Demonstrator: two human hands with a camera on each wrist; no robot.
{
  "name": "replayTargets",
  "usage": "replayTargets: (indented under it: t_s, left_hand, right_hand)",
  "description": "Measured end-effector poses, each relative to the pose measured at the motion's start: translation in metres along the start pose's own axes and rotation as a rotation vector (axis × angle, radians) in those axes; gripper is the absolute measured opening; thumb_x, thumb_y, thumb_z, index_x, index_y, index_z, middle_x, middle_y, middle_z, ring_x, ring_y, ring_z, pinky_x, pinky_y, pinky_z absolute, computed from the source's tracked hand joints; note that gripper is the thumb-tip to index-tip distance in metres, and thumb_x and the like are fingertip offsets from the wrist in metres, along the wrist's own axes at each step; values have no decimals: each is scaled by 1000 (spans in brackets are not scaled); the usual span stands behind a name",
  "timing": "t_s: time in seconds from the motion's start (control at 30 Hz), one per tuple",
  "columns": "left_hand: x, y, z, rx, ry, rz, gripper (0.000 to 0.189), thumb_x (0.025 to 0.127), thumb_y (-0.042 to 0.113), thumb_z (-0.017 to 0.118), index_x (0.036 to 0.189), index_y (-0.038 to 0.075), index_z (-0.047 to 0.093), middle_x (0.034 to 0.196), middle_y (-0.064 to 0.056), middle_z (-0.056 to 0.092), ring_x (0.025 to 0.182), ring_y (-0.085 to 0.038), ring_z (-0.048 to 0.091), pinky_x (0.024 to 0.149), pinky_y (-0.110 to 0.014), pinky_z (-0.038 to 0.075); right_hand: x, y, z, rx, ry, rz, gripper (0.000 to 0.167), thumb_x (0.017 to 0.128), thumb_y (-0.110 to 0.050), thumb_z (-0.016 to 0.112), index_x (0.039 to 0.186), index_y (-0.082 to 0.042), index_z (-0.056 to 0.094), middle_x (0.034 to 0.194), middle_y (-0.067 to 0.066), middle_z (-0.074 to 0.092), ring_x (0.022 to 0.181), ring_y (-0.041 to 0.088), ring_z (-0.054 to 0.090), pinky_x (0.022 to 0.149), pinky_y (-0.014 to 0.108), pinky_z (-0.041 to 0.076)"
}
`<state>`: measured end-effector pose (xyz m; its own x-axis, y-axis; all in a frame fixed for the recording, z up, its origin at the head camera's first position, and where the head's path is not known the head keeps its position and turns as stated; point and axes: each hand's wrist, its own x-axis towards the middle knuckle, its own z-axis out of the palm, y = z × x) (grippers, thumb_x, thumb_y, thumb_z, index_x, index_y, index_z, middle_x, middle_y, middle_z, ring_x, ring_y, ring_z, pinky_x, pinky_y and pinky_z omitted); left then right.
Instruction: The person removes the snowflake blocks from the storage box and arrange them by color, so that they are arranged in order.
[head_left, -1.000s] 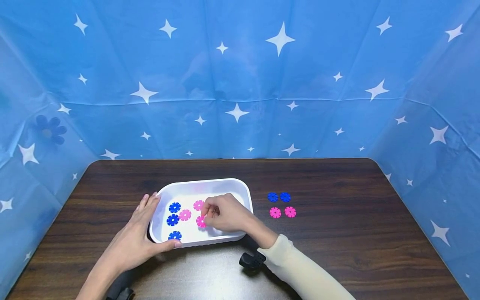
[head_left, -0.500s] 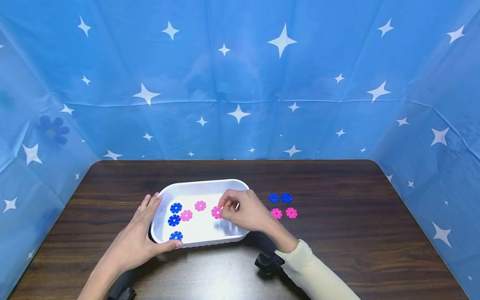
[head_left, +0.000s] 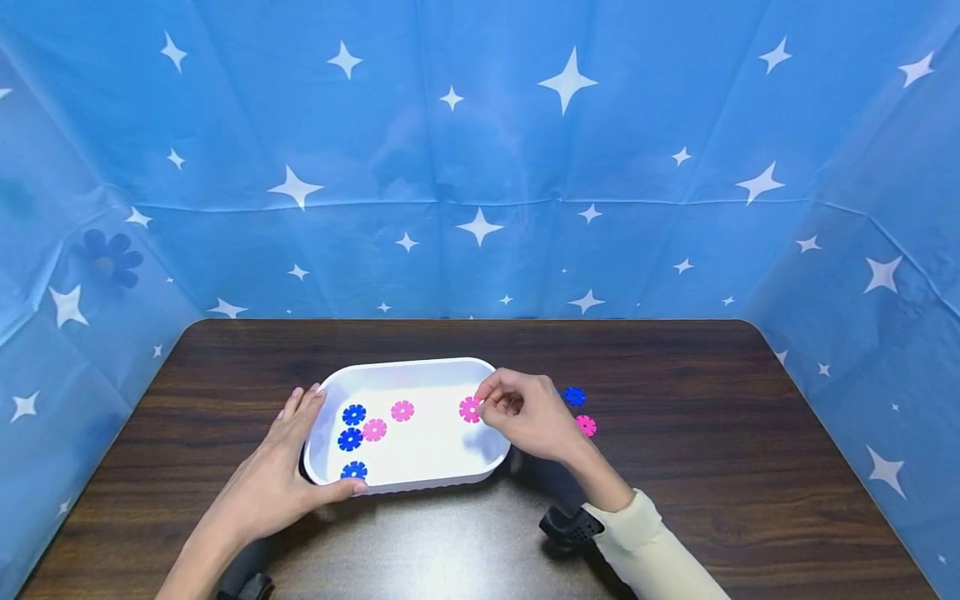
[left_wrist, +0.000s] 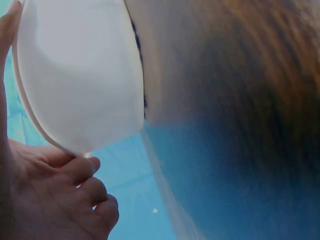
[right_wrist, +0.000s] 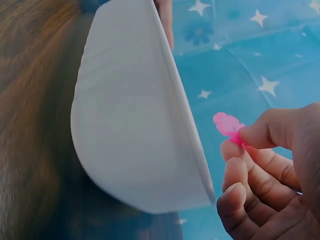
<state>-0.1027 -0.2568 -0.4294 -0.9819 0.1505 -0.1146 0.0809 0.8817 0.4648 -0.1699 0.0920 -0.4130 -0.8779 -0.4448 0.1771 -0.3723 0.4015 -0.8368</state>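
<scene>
Head view: what's changed?

— Left hand point(head_left: 270, 475) holds the left end of the white rounded plastic tray point(head_left: 427, 458), thumb and fingers spread around it. Pink toothed plastic disc point(head_left: 468, 409) moved from mid-tray to over the tray's right end, pinched thumb-to-finger by the right hand point(head_left: 536, 417).

— Meaning?

— Probably removal underway; disc not released.

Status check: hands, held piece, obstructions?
Left hand gripping white tray. Right hand pinching pink piece. Piece over tray's right end. No obstruction visible.

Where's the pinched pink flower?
In the head view, the pink flower-shaped disc is between the right hand's fingertips, above the right end of the white rounded tray.
</scene>
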Motion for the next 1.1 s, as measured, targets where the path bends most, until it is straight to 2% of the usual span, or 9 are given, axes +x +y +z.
replayTargets:
  t_s: [0.2, 0.33, 0.63, 0.83, 1.1]
  left_hand:
    - [-1, 1, -1, -6, 3, 5, 134, 70, 83, 73, 167, 23, 3, 175, -7, 7, 161, -36, 6, 108, -81, 29]
    - [-1, -1, -1, -5, 1, -2, 134, 69, 83, 73, 167, 24, 3, 175, -6, 5, 162, -35, 5, 109, -81, 28]
    - [-2, 0, 0, -4, 7, 2, 134, 69, 84, 73, 167, 23, 3, 175, -6, 6, 162, -35, 5, 109, -80, 29]
    - [-1, -1, 0, 1, 5, -12, 135, 68, 85, 73, 167, 23, 4, 175, -8, 8, 161, -36, 6, 110, -81, 26]
    - [0, 0, 0, 3, -4, -15, 136, 67, 87, 71, 167, 23, 3, 175, -7, 7, 161, -36, 6, 110, -80, 28]
  right_hand:
    - [-9, 9, -13, 11, 32, 63, 13, 92, -6, 67, 99, -15, 72, 81, -2, 68, 67, 12, 56, 61, 22, 49]
    - [-14, 15, -23, -18, 64, 114, 12, 93, -8, 68, 98, -18, 72, 81, -4, 67, 69, 13, 57, 63, 23, 50]
    - [-32, 36, -49, -29, 123, 182, 7, 94, -12, 71, 99, -17, 72, 82, 0, 69, 70, 16, 60, 63, 24, 51]
    - [-45, 52, -63, -66, 141, 213, 6, 96, -13, 70, 102, -15, 71, 84, 2, 67, 72, 16, 57, 64, 24, 48]
    - [-59, 68, -75, -100, 146, 295, 7, 97, -12, 68, 104, -13, 71, 85, 3, 68, 70, 15, 58, 62, 24, 48]
